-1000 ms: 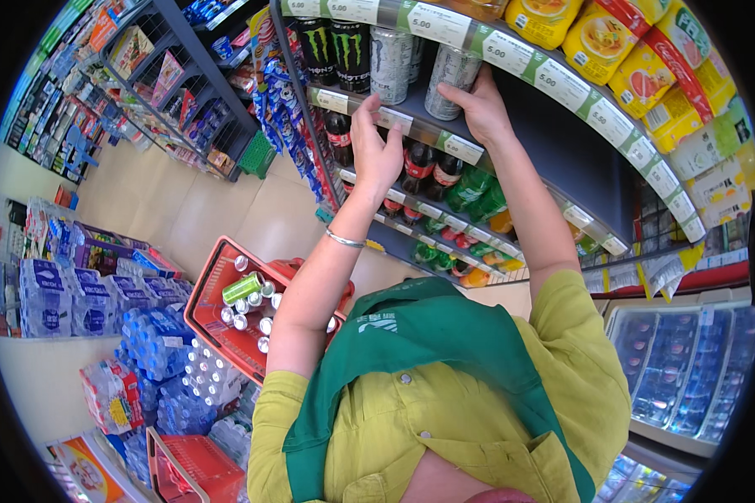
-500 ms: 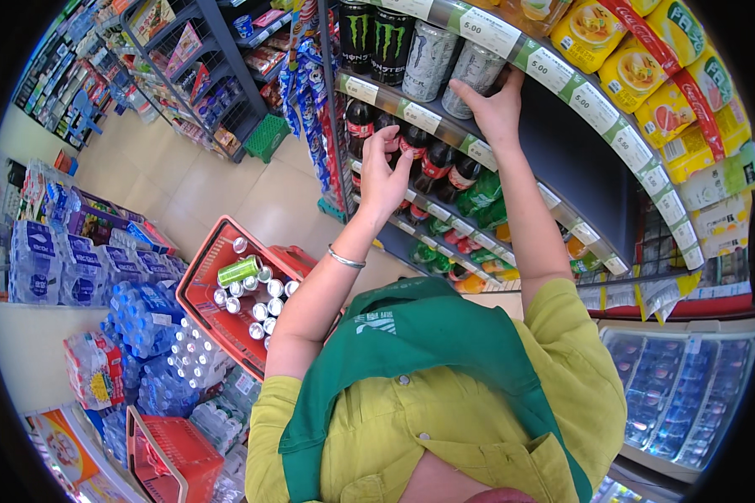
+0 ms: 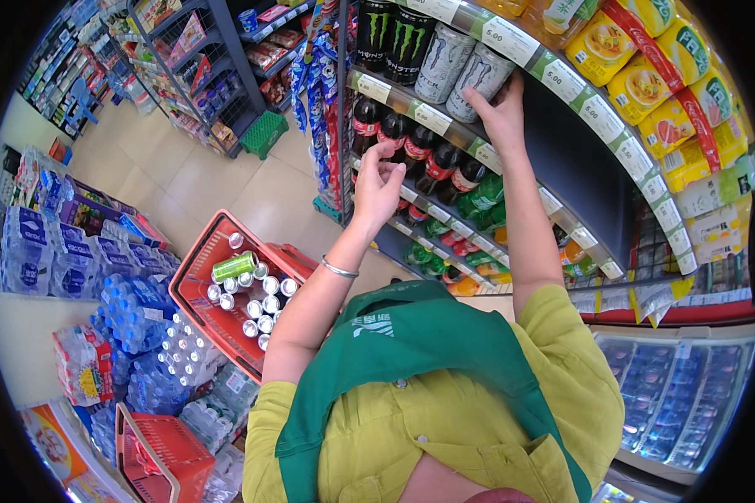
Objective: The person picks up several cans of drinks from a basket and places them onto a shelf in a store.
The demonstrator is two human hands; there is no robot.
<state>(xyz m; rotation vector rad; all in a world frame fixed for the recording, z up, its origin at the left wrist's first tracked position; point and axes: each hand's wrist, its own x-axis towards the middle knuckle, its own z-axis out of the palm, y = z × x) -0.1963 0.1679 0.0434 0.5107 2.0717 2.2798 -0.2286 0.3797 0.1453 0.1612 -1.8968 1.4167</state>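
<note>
My right hand is on a silver-white drink can at the front of the upper shelf, thumb on its near side. The other fingers pass round its right side, partly hidden. This can leans close beside another silver-white can, left of which stand black cans with green marks. Lower down, my left hand hovers in front of the cola bottles, fingers loosely bent, thumb apart, holding nothing. A red shopping basket at my left contains several cans, one green can lying on its side.
A price-label rail edges the shelf under the cans. Yellow packs hang at the upper right. Wrapped water bottles are stacked at the left, near a second red basket. A green crate sits on the floor by the far shelves.
The view has shifted slightly. The can under my right hand now stands closer to the neighbouring silver-white can. My left hand has dropped a little and stays empty.
</note>
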